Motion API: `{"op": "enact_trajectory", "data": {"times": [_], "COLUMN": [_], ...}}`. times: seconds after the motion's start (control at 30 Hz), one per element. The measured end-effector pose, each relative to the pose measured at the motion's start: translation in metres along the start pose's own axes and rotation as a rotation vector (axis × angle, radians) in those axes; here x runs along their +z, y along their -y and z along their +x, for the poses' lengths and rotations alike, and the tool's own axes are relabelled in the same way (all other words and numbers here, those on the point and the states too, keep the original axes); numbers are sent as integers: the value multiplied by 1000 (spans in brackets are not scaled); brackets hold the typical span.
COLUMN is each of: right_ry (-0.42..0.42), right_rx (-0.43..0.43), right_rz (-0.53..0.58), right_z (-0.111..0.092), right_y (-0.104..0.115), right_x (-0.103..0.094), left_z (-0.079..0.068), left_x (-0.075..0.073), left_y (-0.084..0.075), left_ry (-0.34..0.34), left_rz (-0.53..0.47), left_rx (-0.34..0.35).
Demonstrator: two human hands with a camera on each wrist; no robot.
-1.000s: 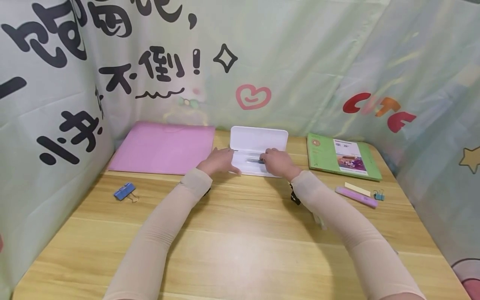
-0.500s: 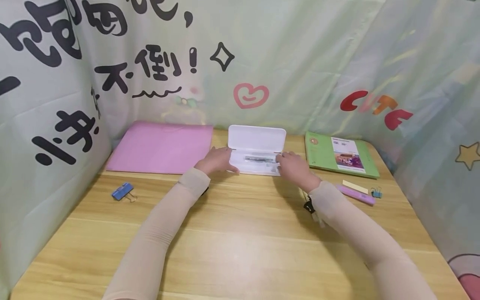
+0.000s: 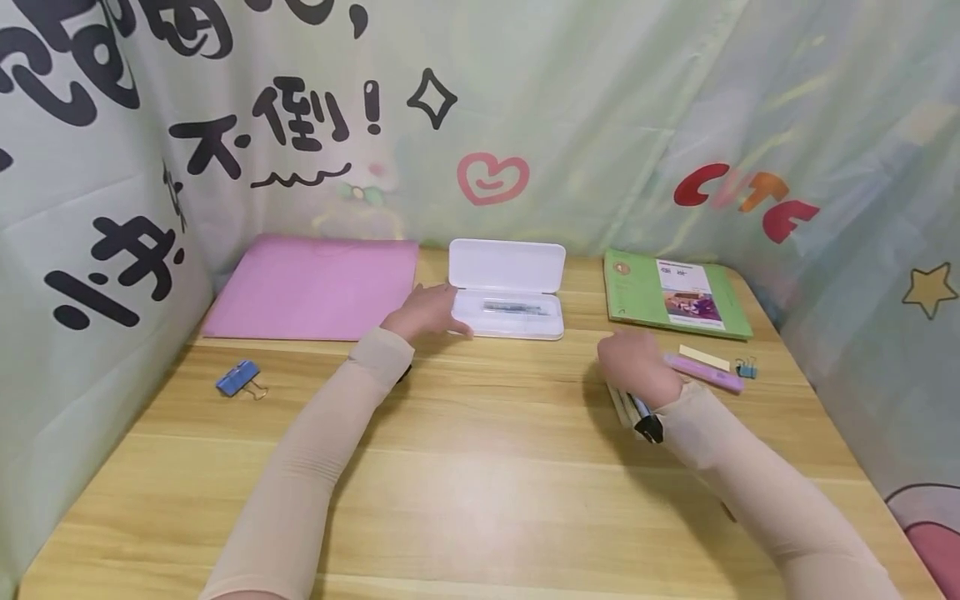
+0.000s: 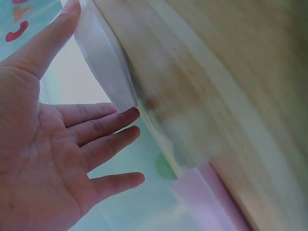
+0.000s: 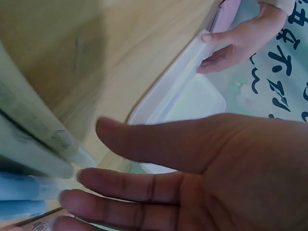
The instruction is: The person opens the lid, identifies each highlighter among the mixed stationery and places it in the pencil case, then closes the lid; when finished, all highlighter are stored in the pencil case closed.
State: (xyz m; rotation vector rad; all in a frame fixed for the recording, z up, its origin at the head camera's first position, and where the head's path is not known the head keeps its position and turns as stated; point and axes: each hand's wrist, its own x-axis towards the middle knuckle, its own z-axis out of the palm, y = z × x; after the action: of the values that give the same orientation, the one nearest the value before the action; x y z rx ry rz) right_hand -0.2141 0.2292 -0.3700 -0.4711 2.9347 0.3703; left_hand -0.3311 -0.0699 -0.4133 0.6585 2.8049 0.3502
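A white pencil case (image 3: pixel 540 326) lies with its lid up at the back middle of the table, and a clear-and-dark pen (image 3: pixel 513 308) rests inside it. My left hand (image 3: pixel 422 311) is at the case's left end; in the left wrist view its fingers are spread and nearly straight, touching the case's corner (image 4: pixel 108 62). My right hand (image 3: pixel 637 365) hovers over several slim pens to the right of the case. In the right wrist view, pale pens (image 5: pixel 43 125) and blue pens (image 5: pixel 21 188) lie just off its extended fingertips, with nothing between thumb and fingers.
A pink folder (image 3: pixel 315 287) lies back left, with a blue binder clip (image 3: pixel 237 377) in front of it. At the right are a green book (image 3: pixel 637 292), a purple marker (image 3: pixel 705 372), a cream strip (image 3: pixel 705 357) and a small teal clip (image 3: pixel 746 368). A printed curtain surrounds the table.
My right hand has let go of the pen inside the case and moved right, toward the pens on the table. My left hand stays at the case's left end.
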Motion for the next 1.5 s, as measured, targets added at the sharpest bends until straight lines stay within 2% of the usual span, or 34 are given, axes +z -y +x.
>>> {"op": "enact_trajectory", "data": {"times": [0.13,0.37,0.5,0.67,0.77,0.87,1.07,1.13,1.27,1.5], "right_ry": [45,118,120,80,28,-77,-457,-541,-586,-522], "right_rx": [-12,4,25,9,-9,-57,-228,-245,-231,-191], "right_rz": [-12,47,51,52,71,82,63,61,74,50], "right_z": [-7,-7,-6,-7,-5,4,40,57,87,114], "right_y": [2,2,3,8,11,16,33,37,40,48], "right_x": [3,7,7,5,-1,-7,-13,-10,-3,4], "left_z": [-2,-4,-4,-3,-4,-4,-4,-3,0,2], "left_x": [-4,-11,-12,-11,-10,-10,-8,-6,-2,4], "left_y": [1,1,2,3,4,3,0,0,-1,0], "left_ry": [-17,-14,-18,-17,-15,-22,-18,-10,12,13], "left_rz": [-9,4,5,0,-10,-12,2,7,30,21], "left_rx": [0,-16,-19,-8,-10,-11,-14,-26,-42,-46]}}
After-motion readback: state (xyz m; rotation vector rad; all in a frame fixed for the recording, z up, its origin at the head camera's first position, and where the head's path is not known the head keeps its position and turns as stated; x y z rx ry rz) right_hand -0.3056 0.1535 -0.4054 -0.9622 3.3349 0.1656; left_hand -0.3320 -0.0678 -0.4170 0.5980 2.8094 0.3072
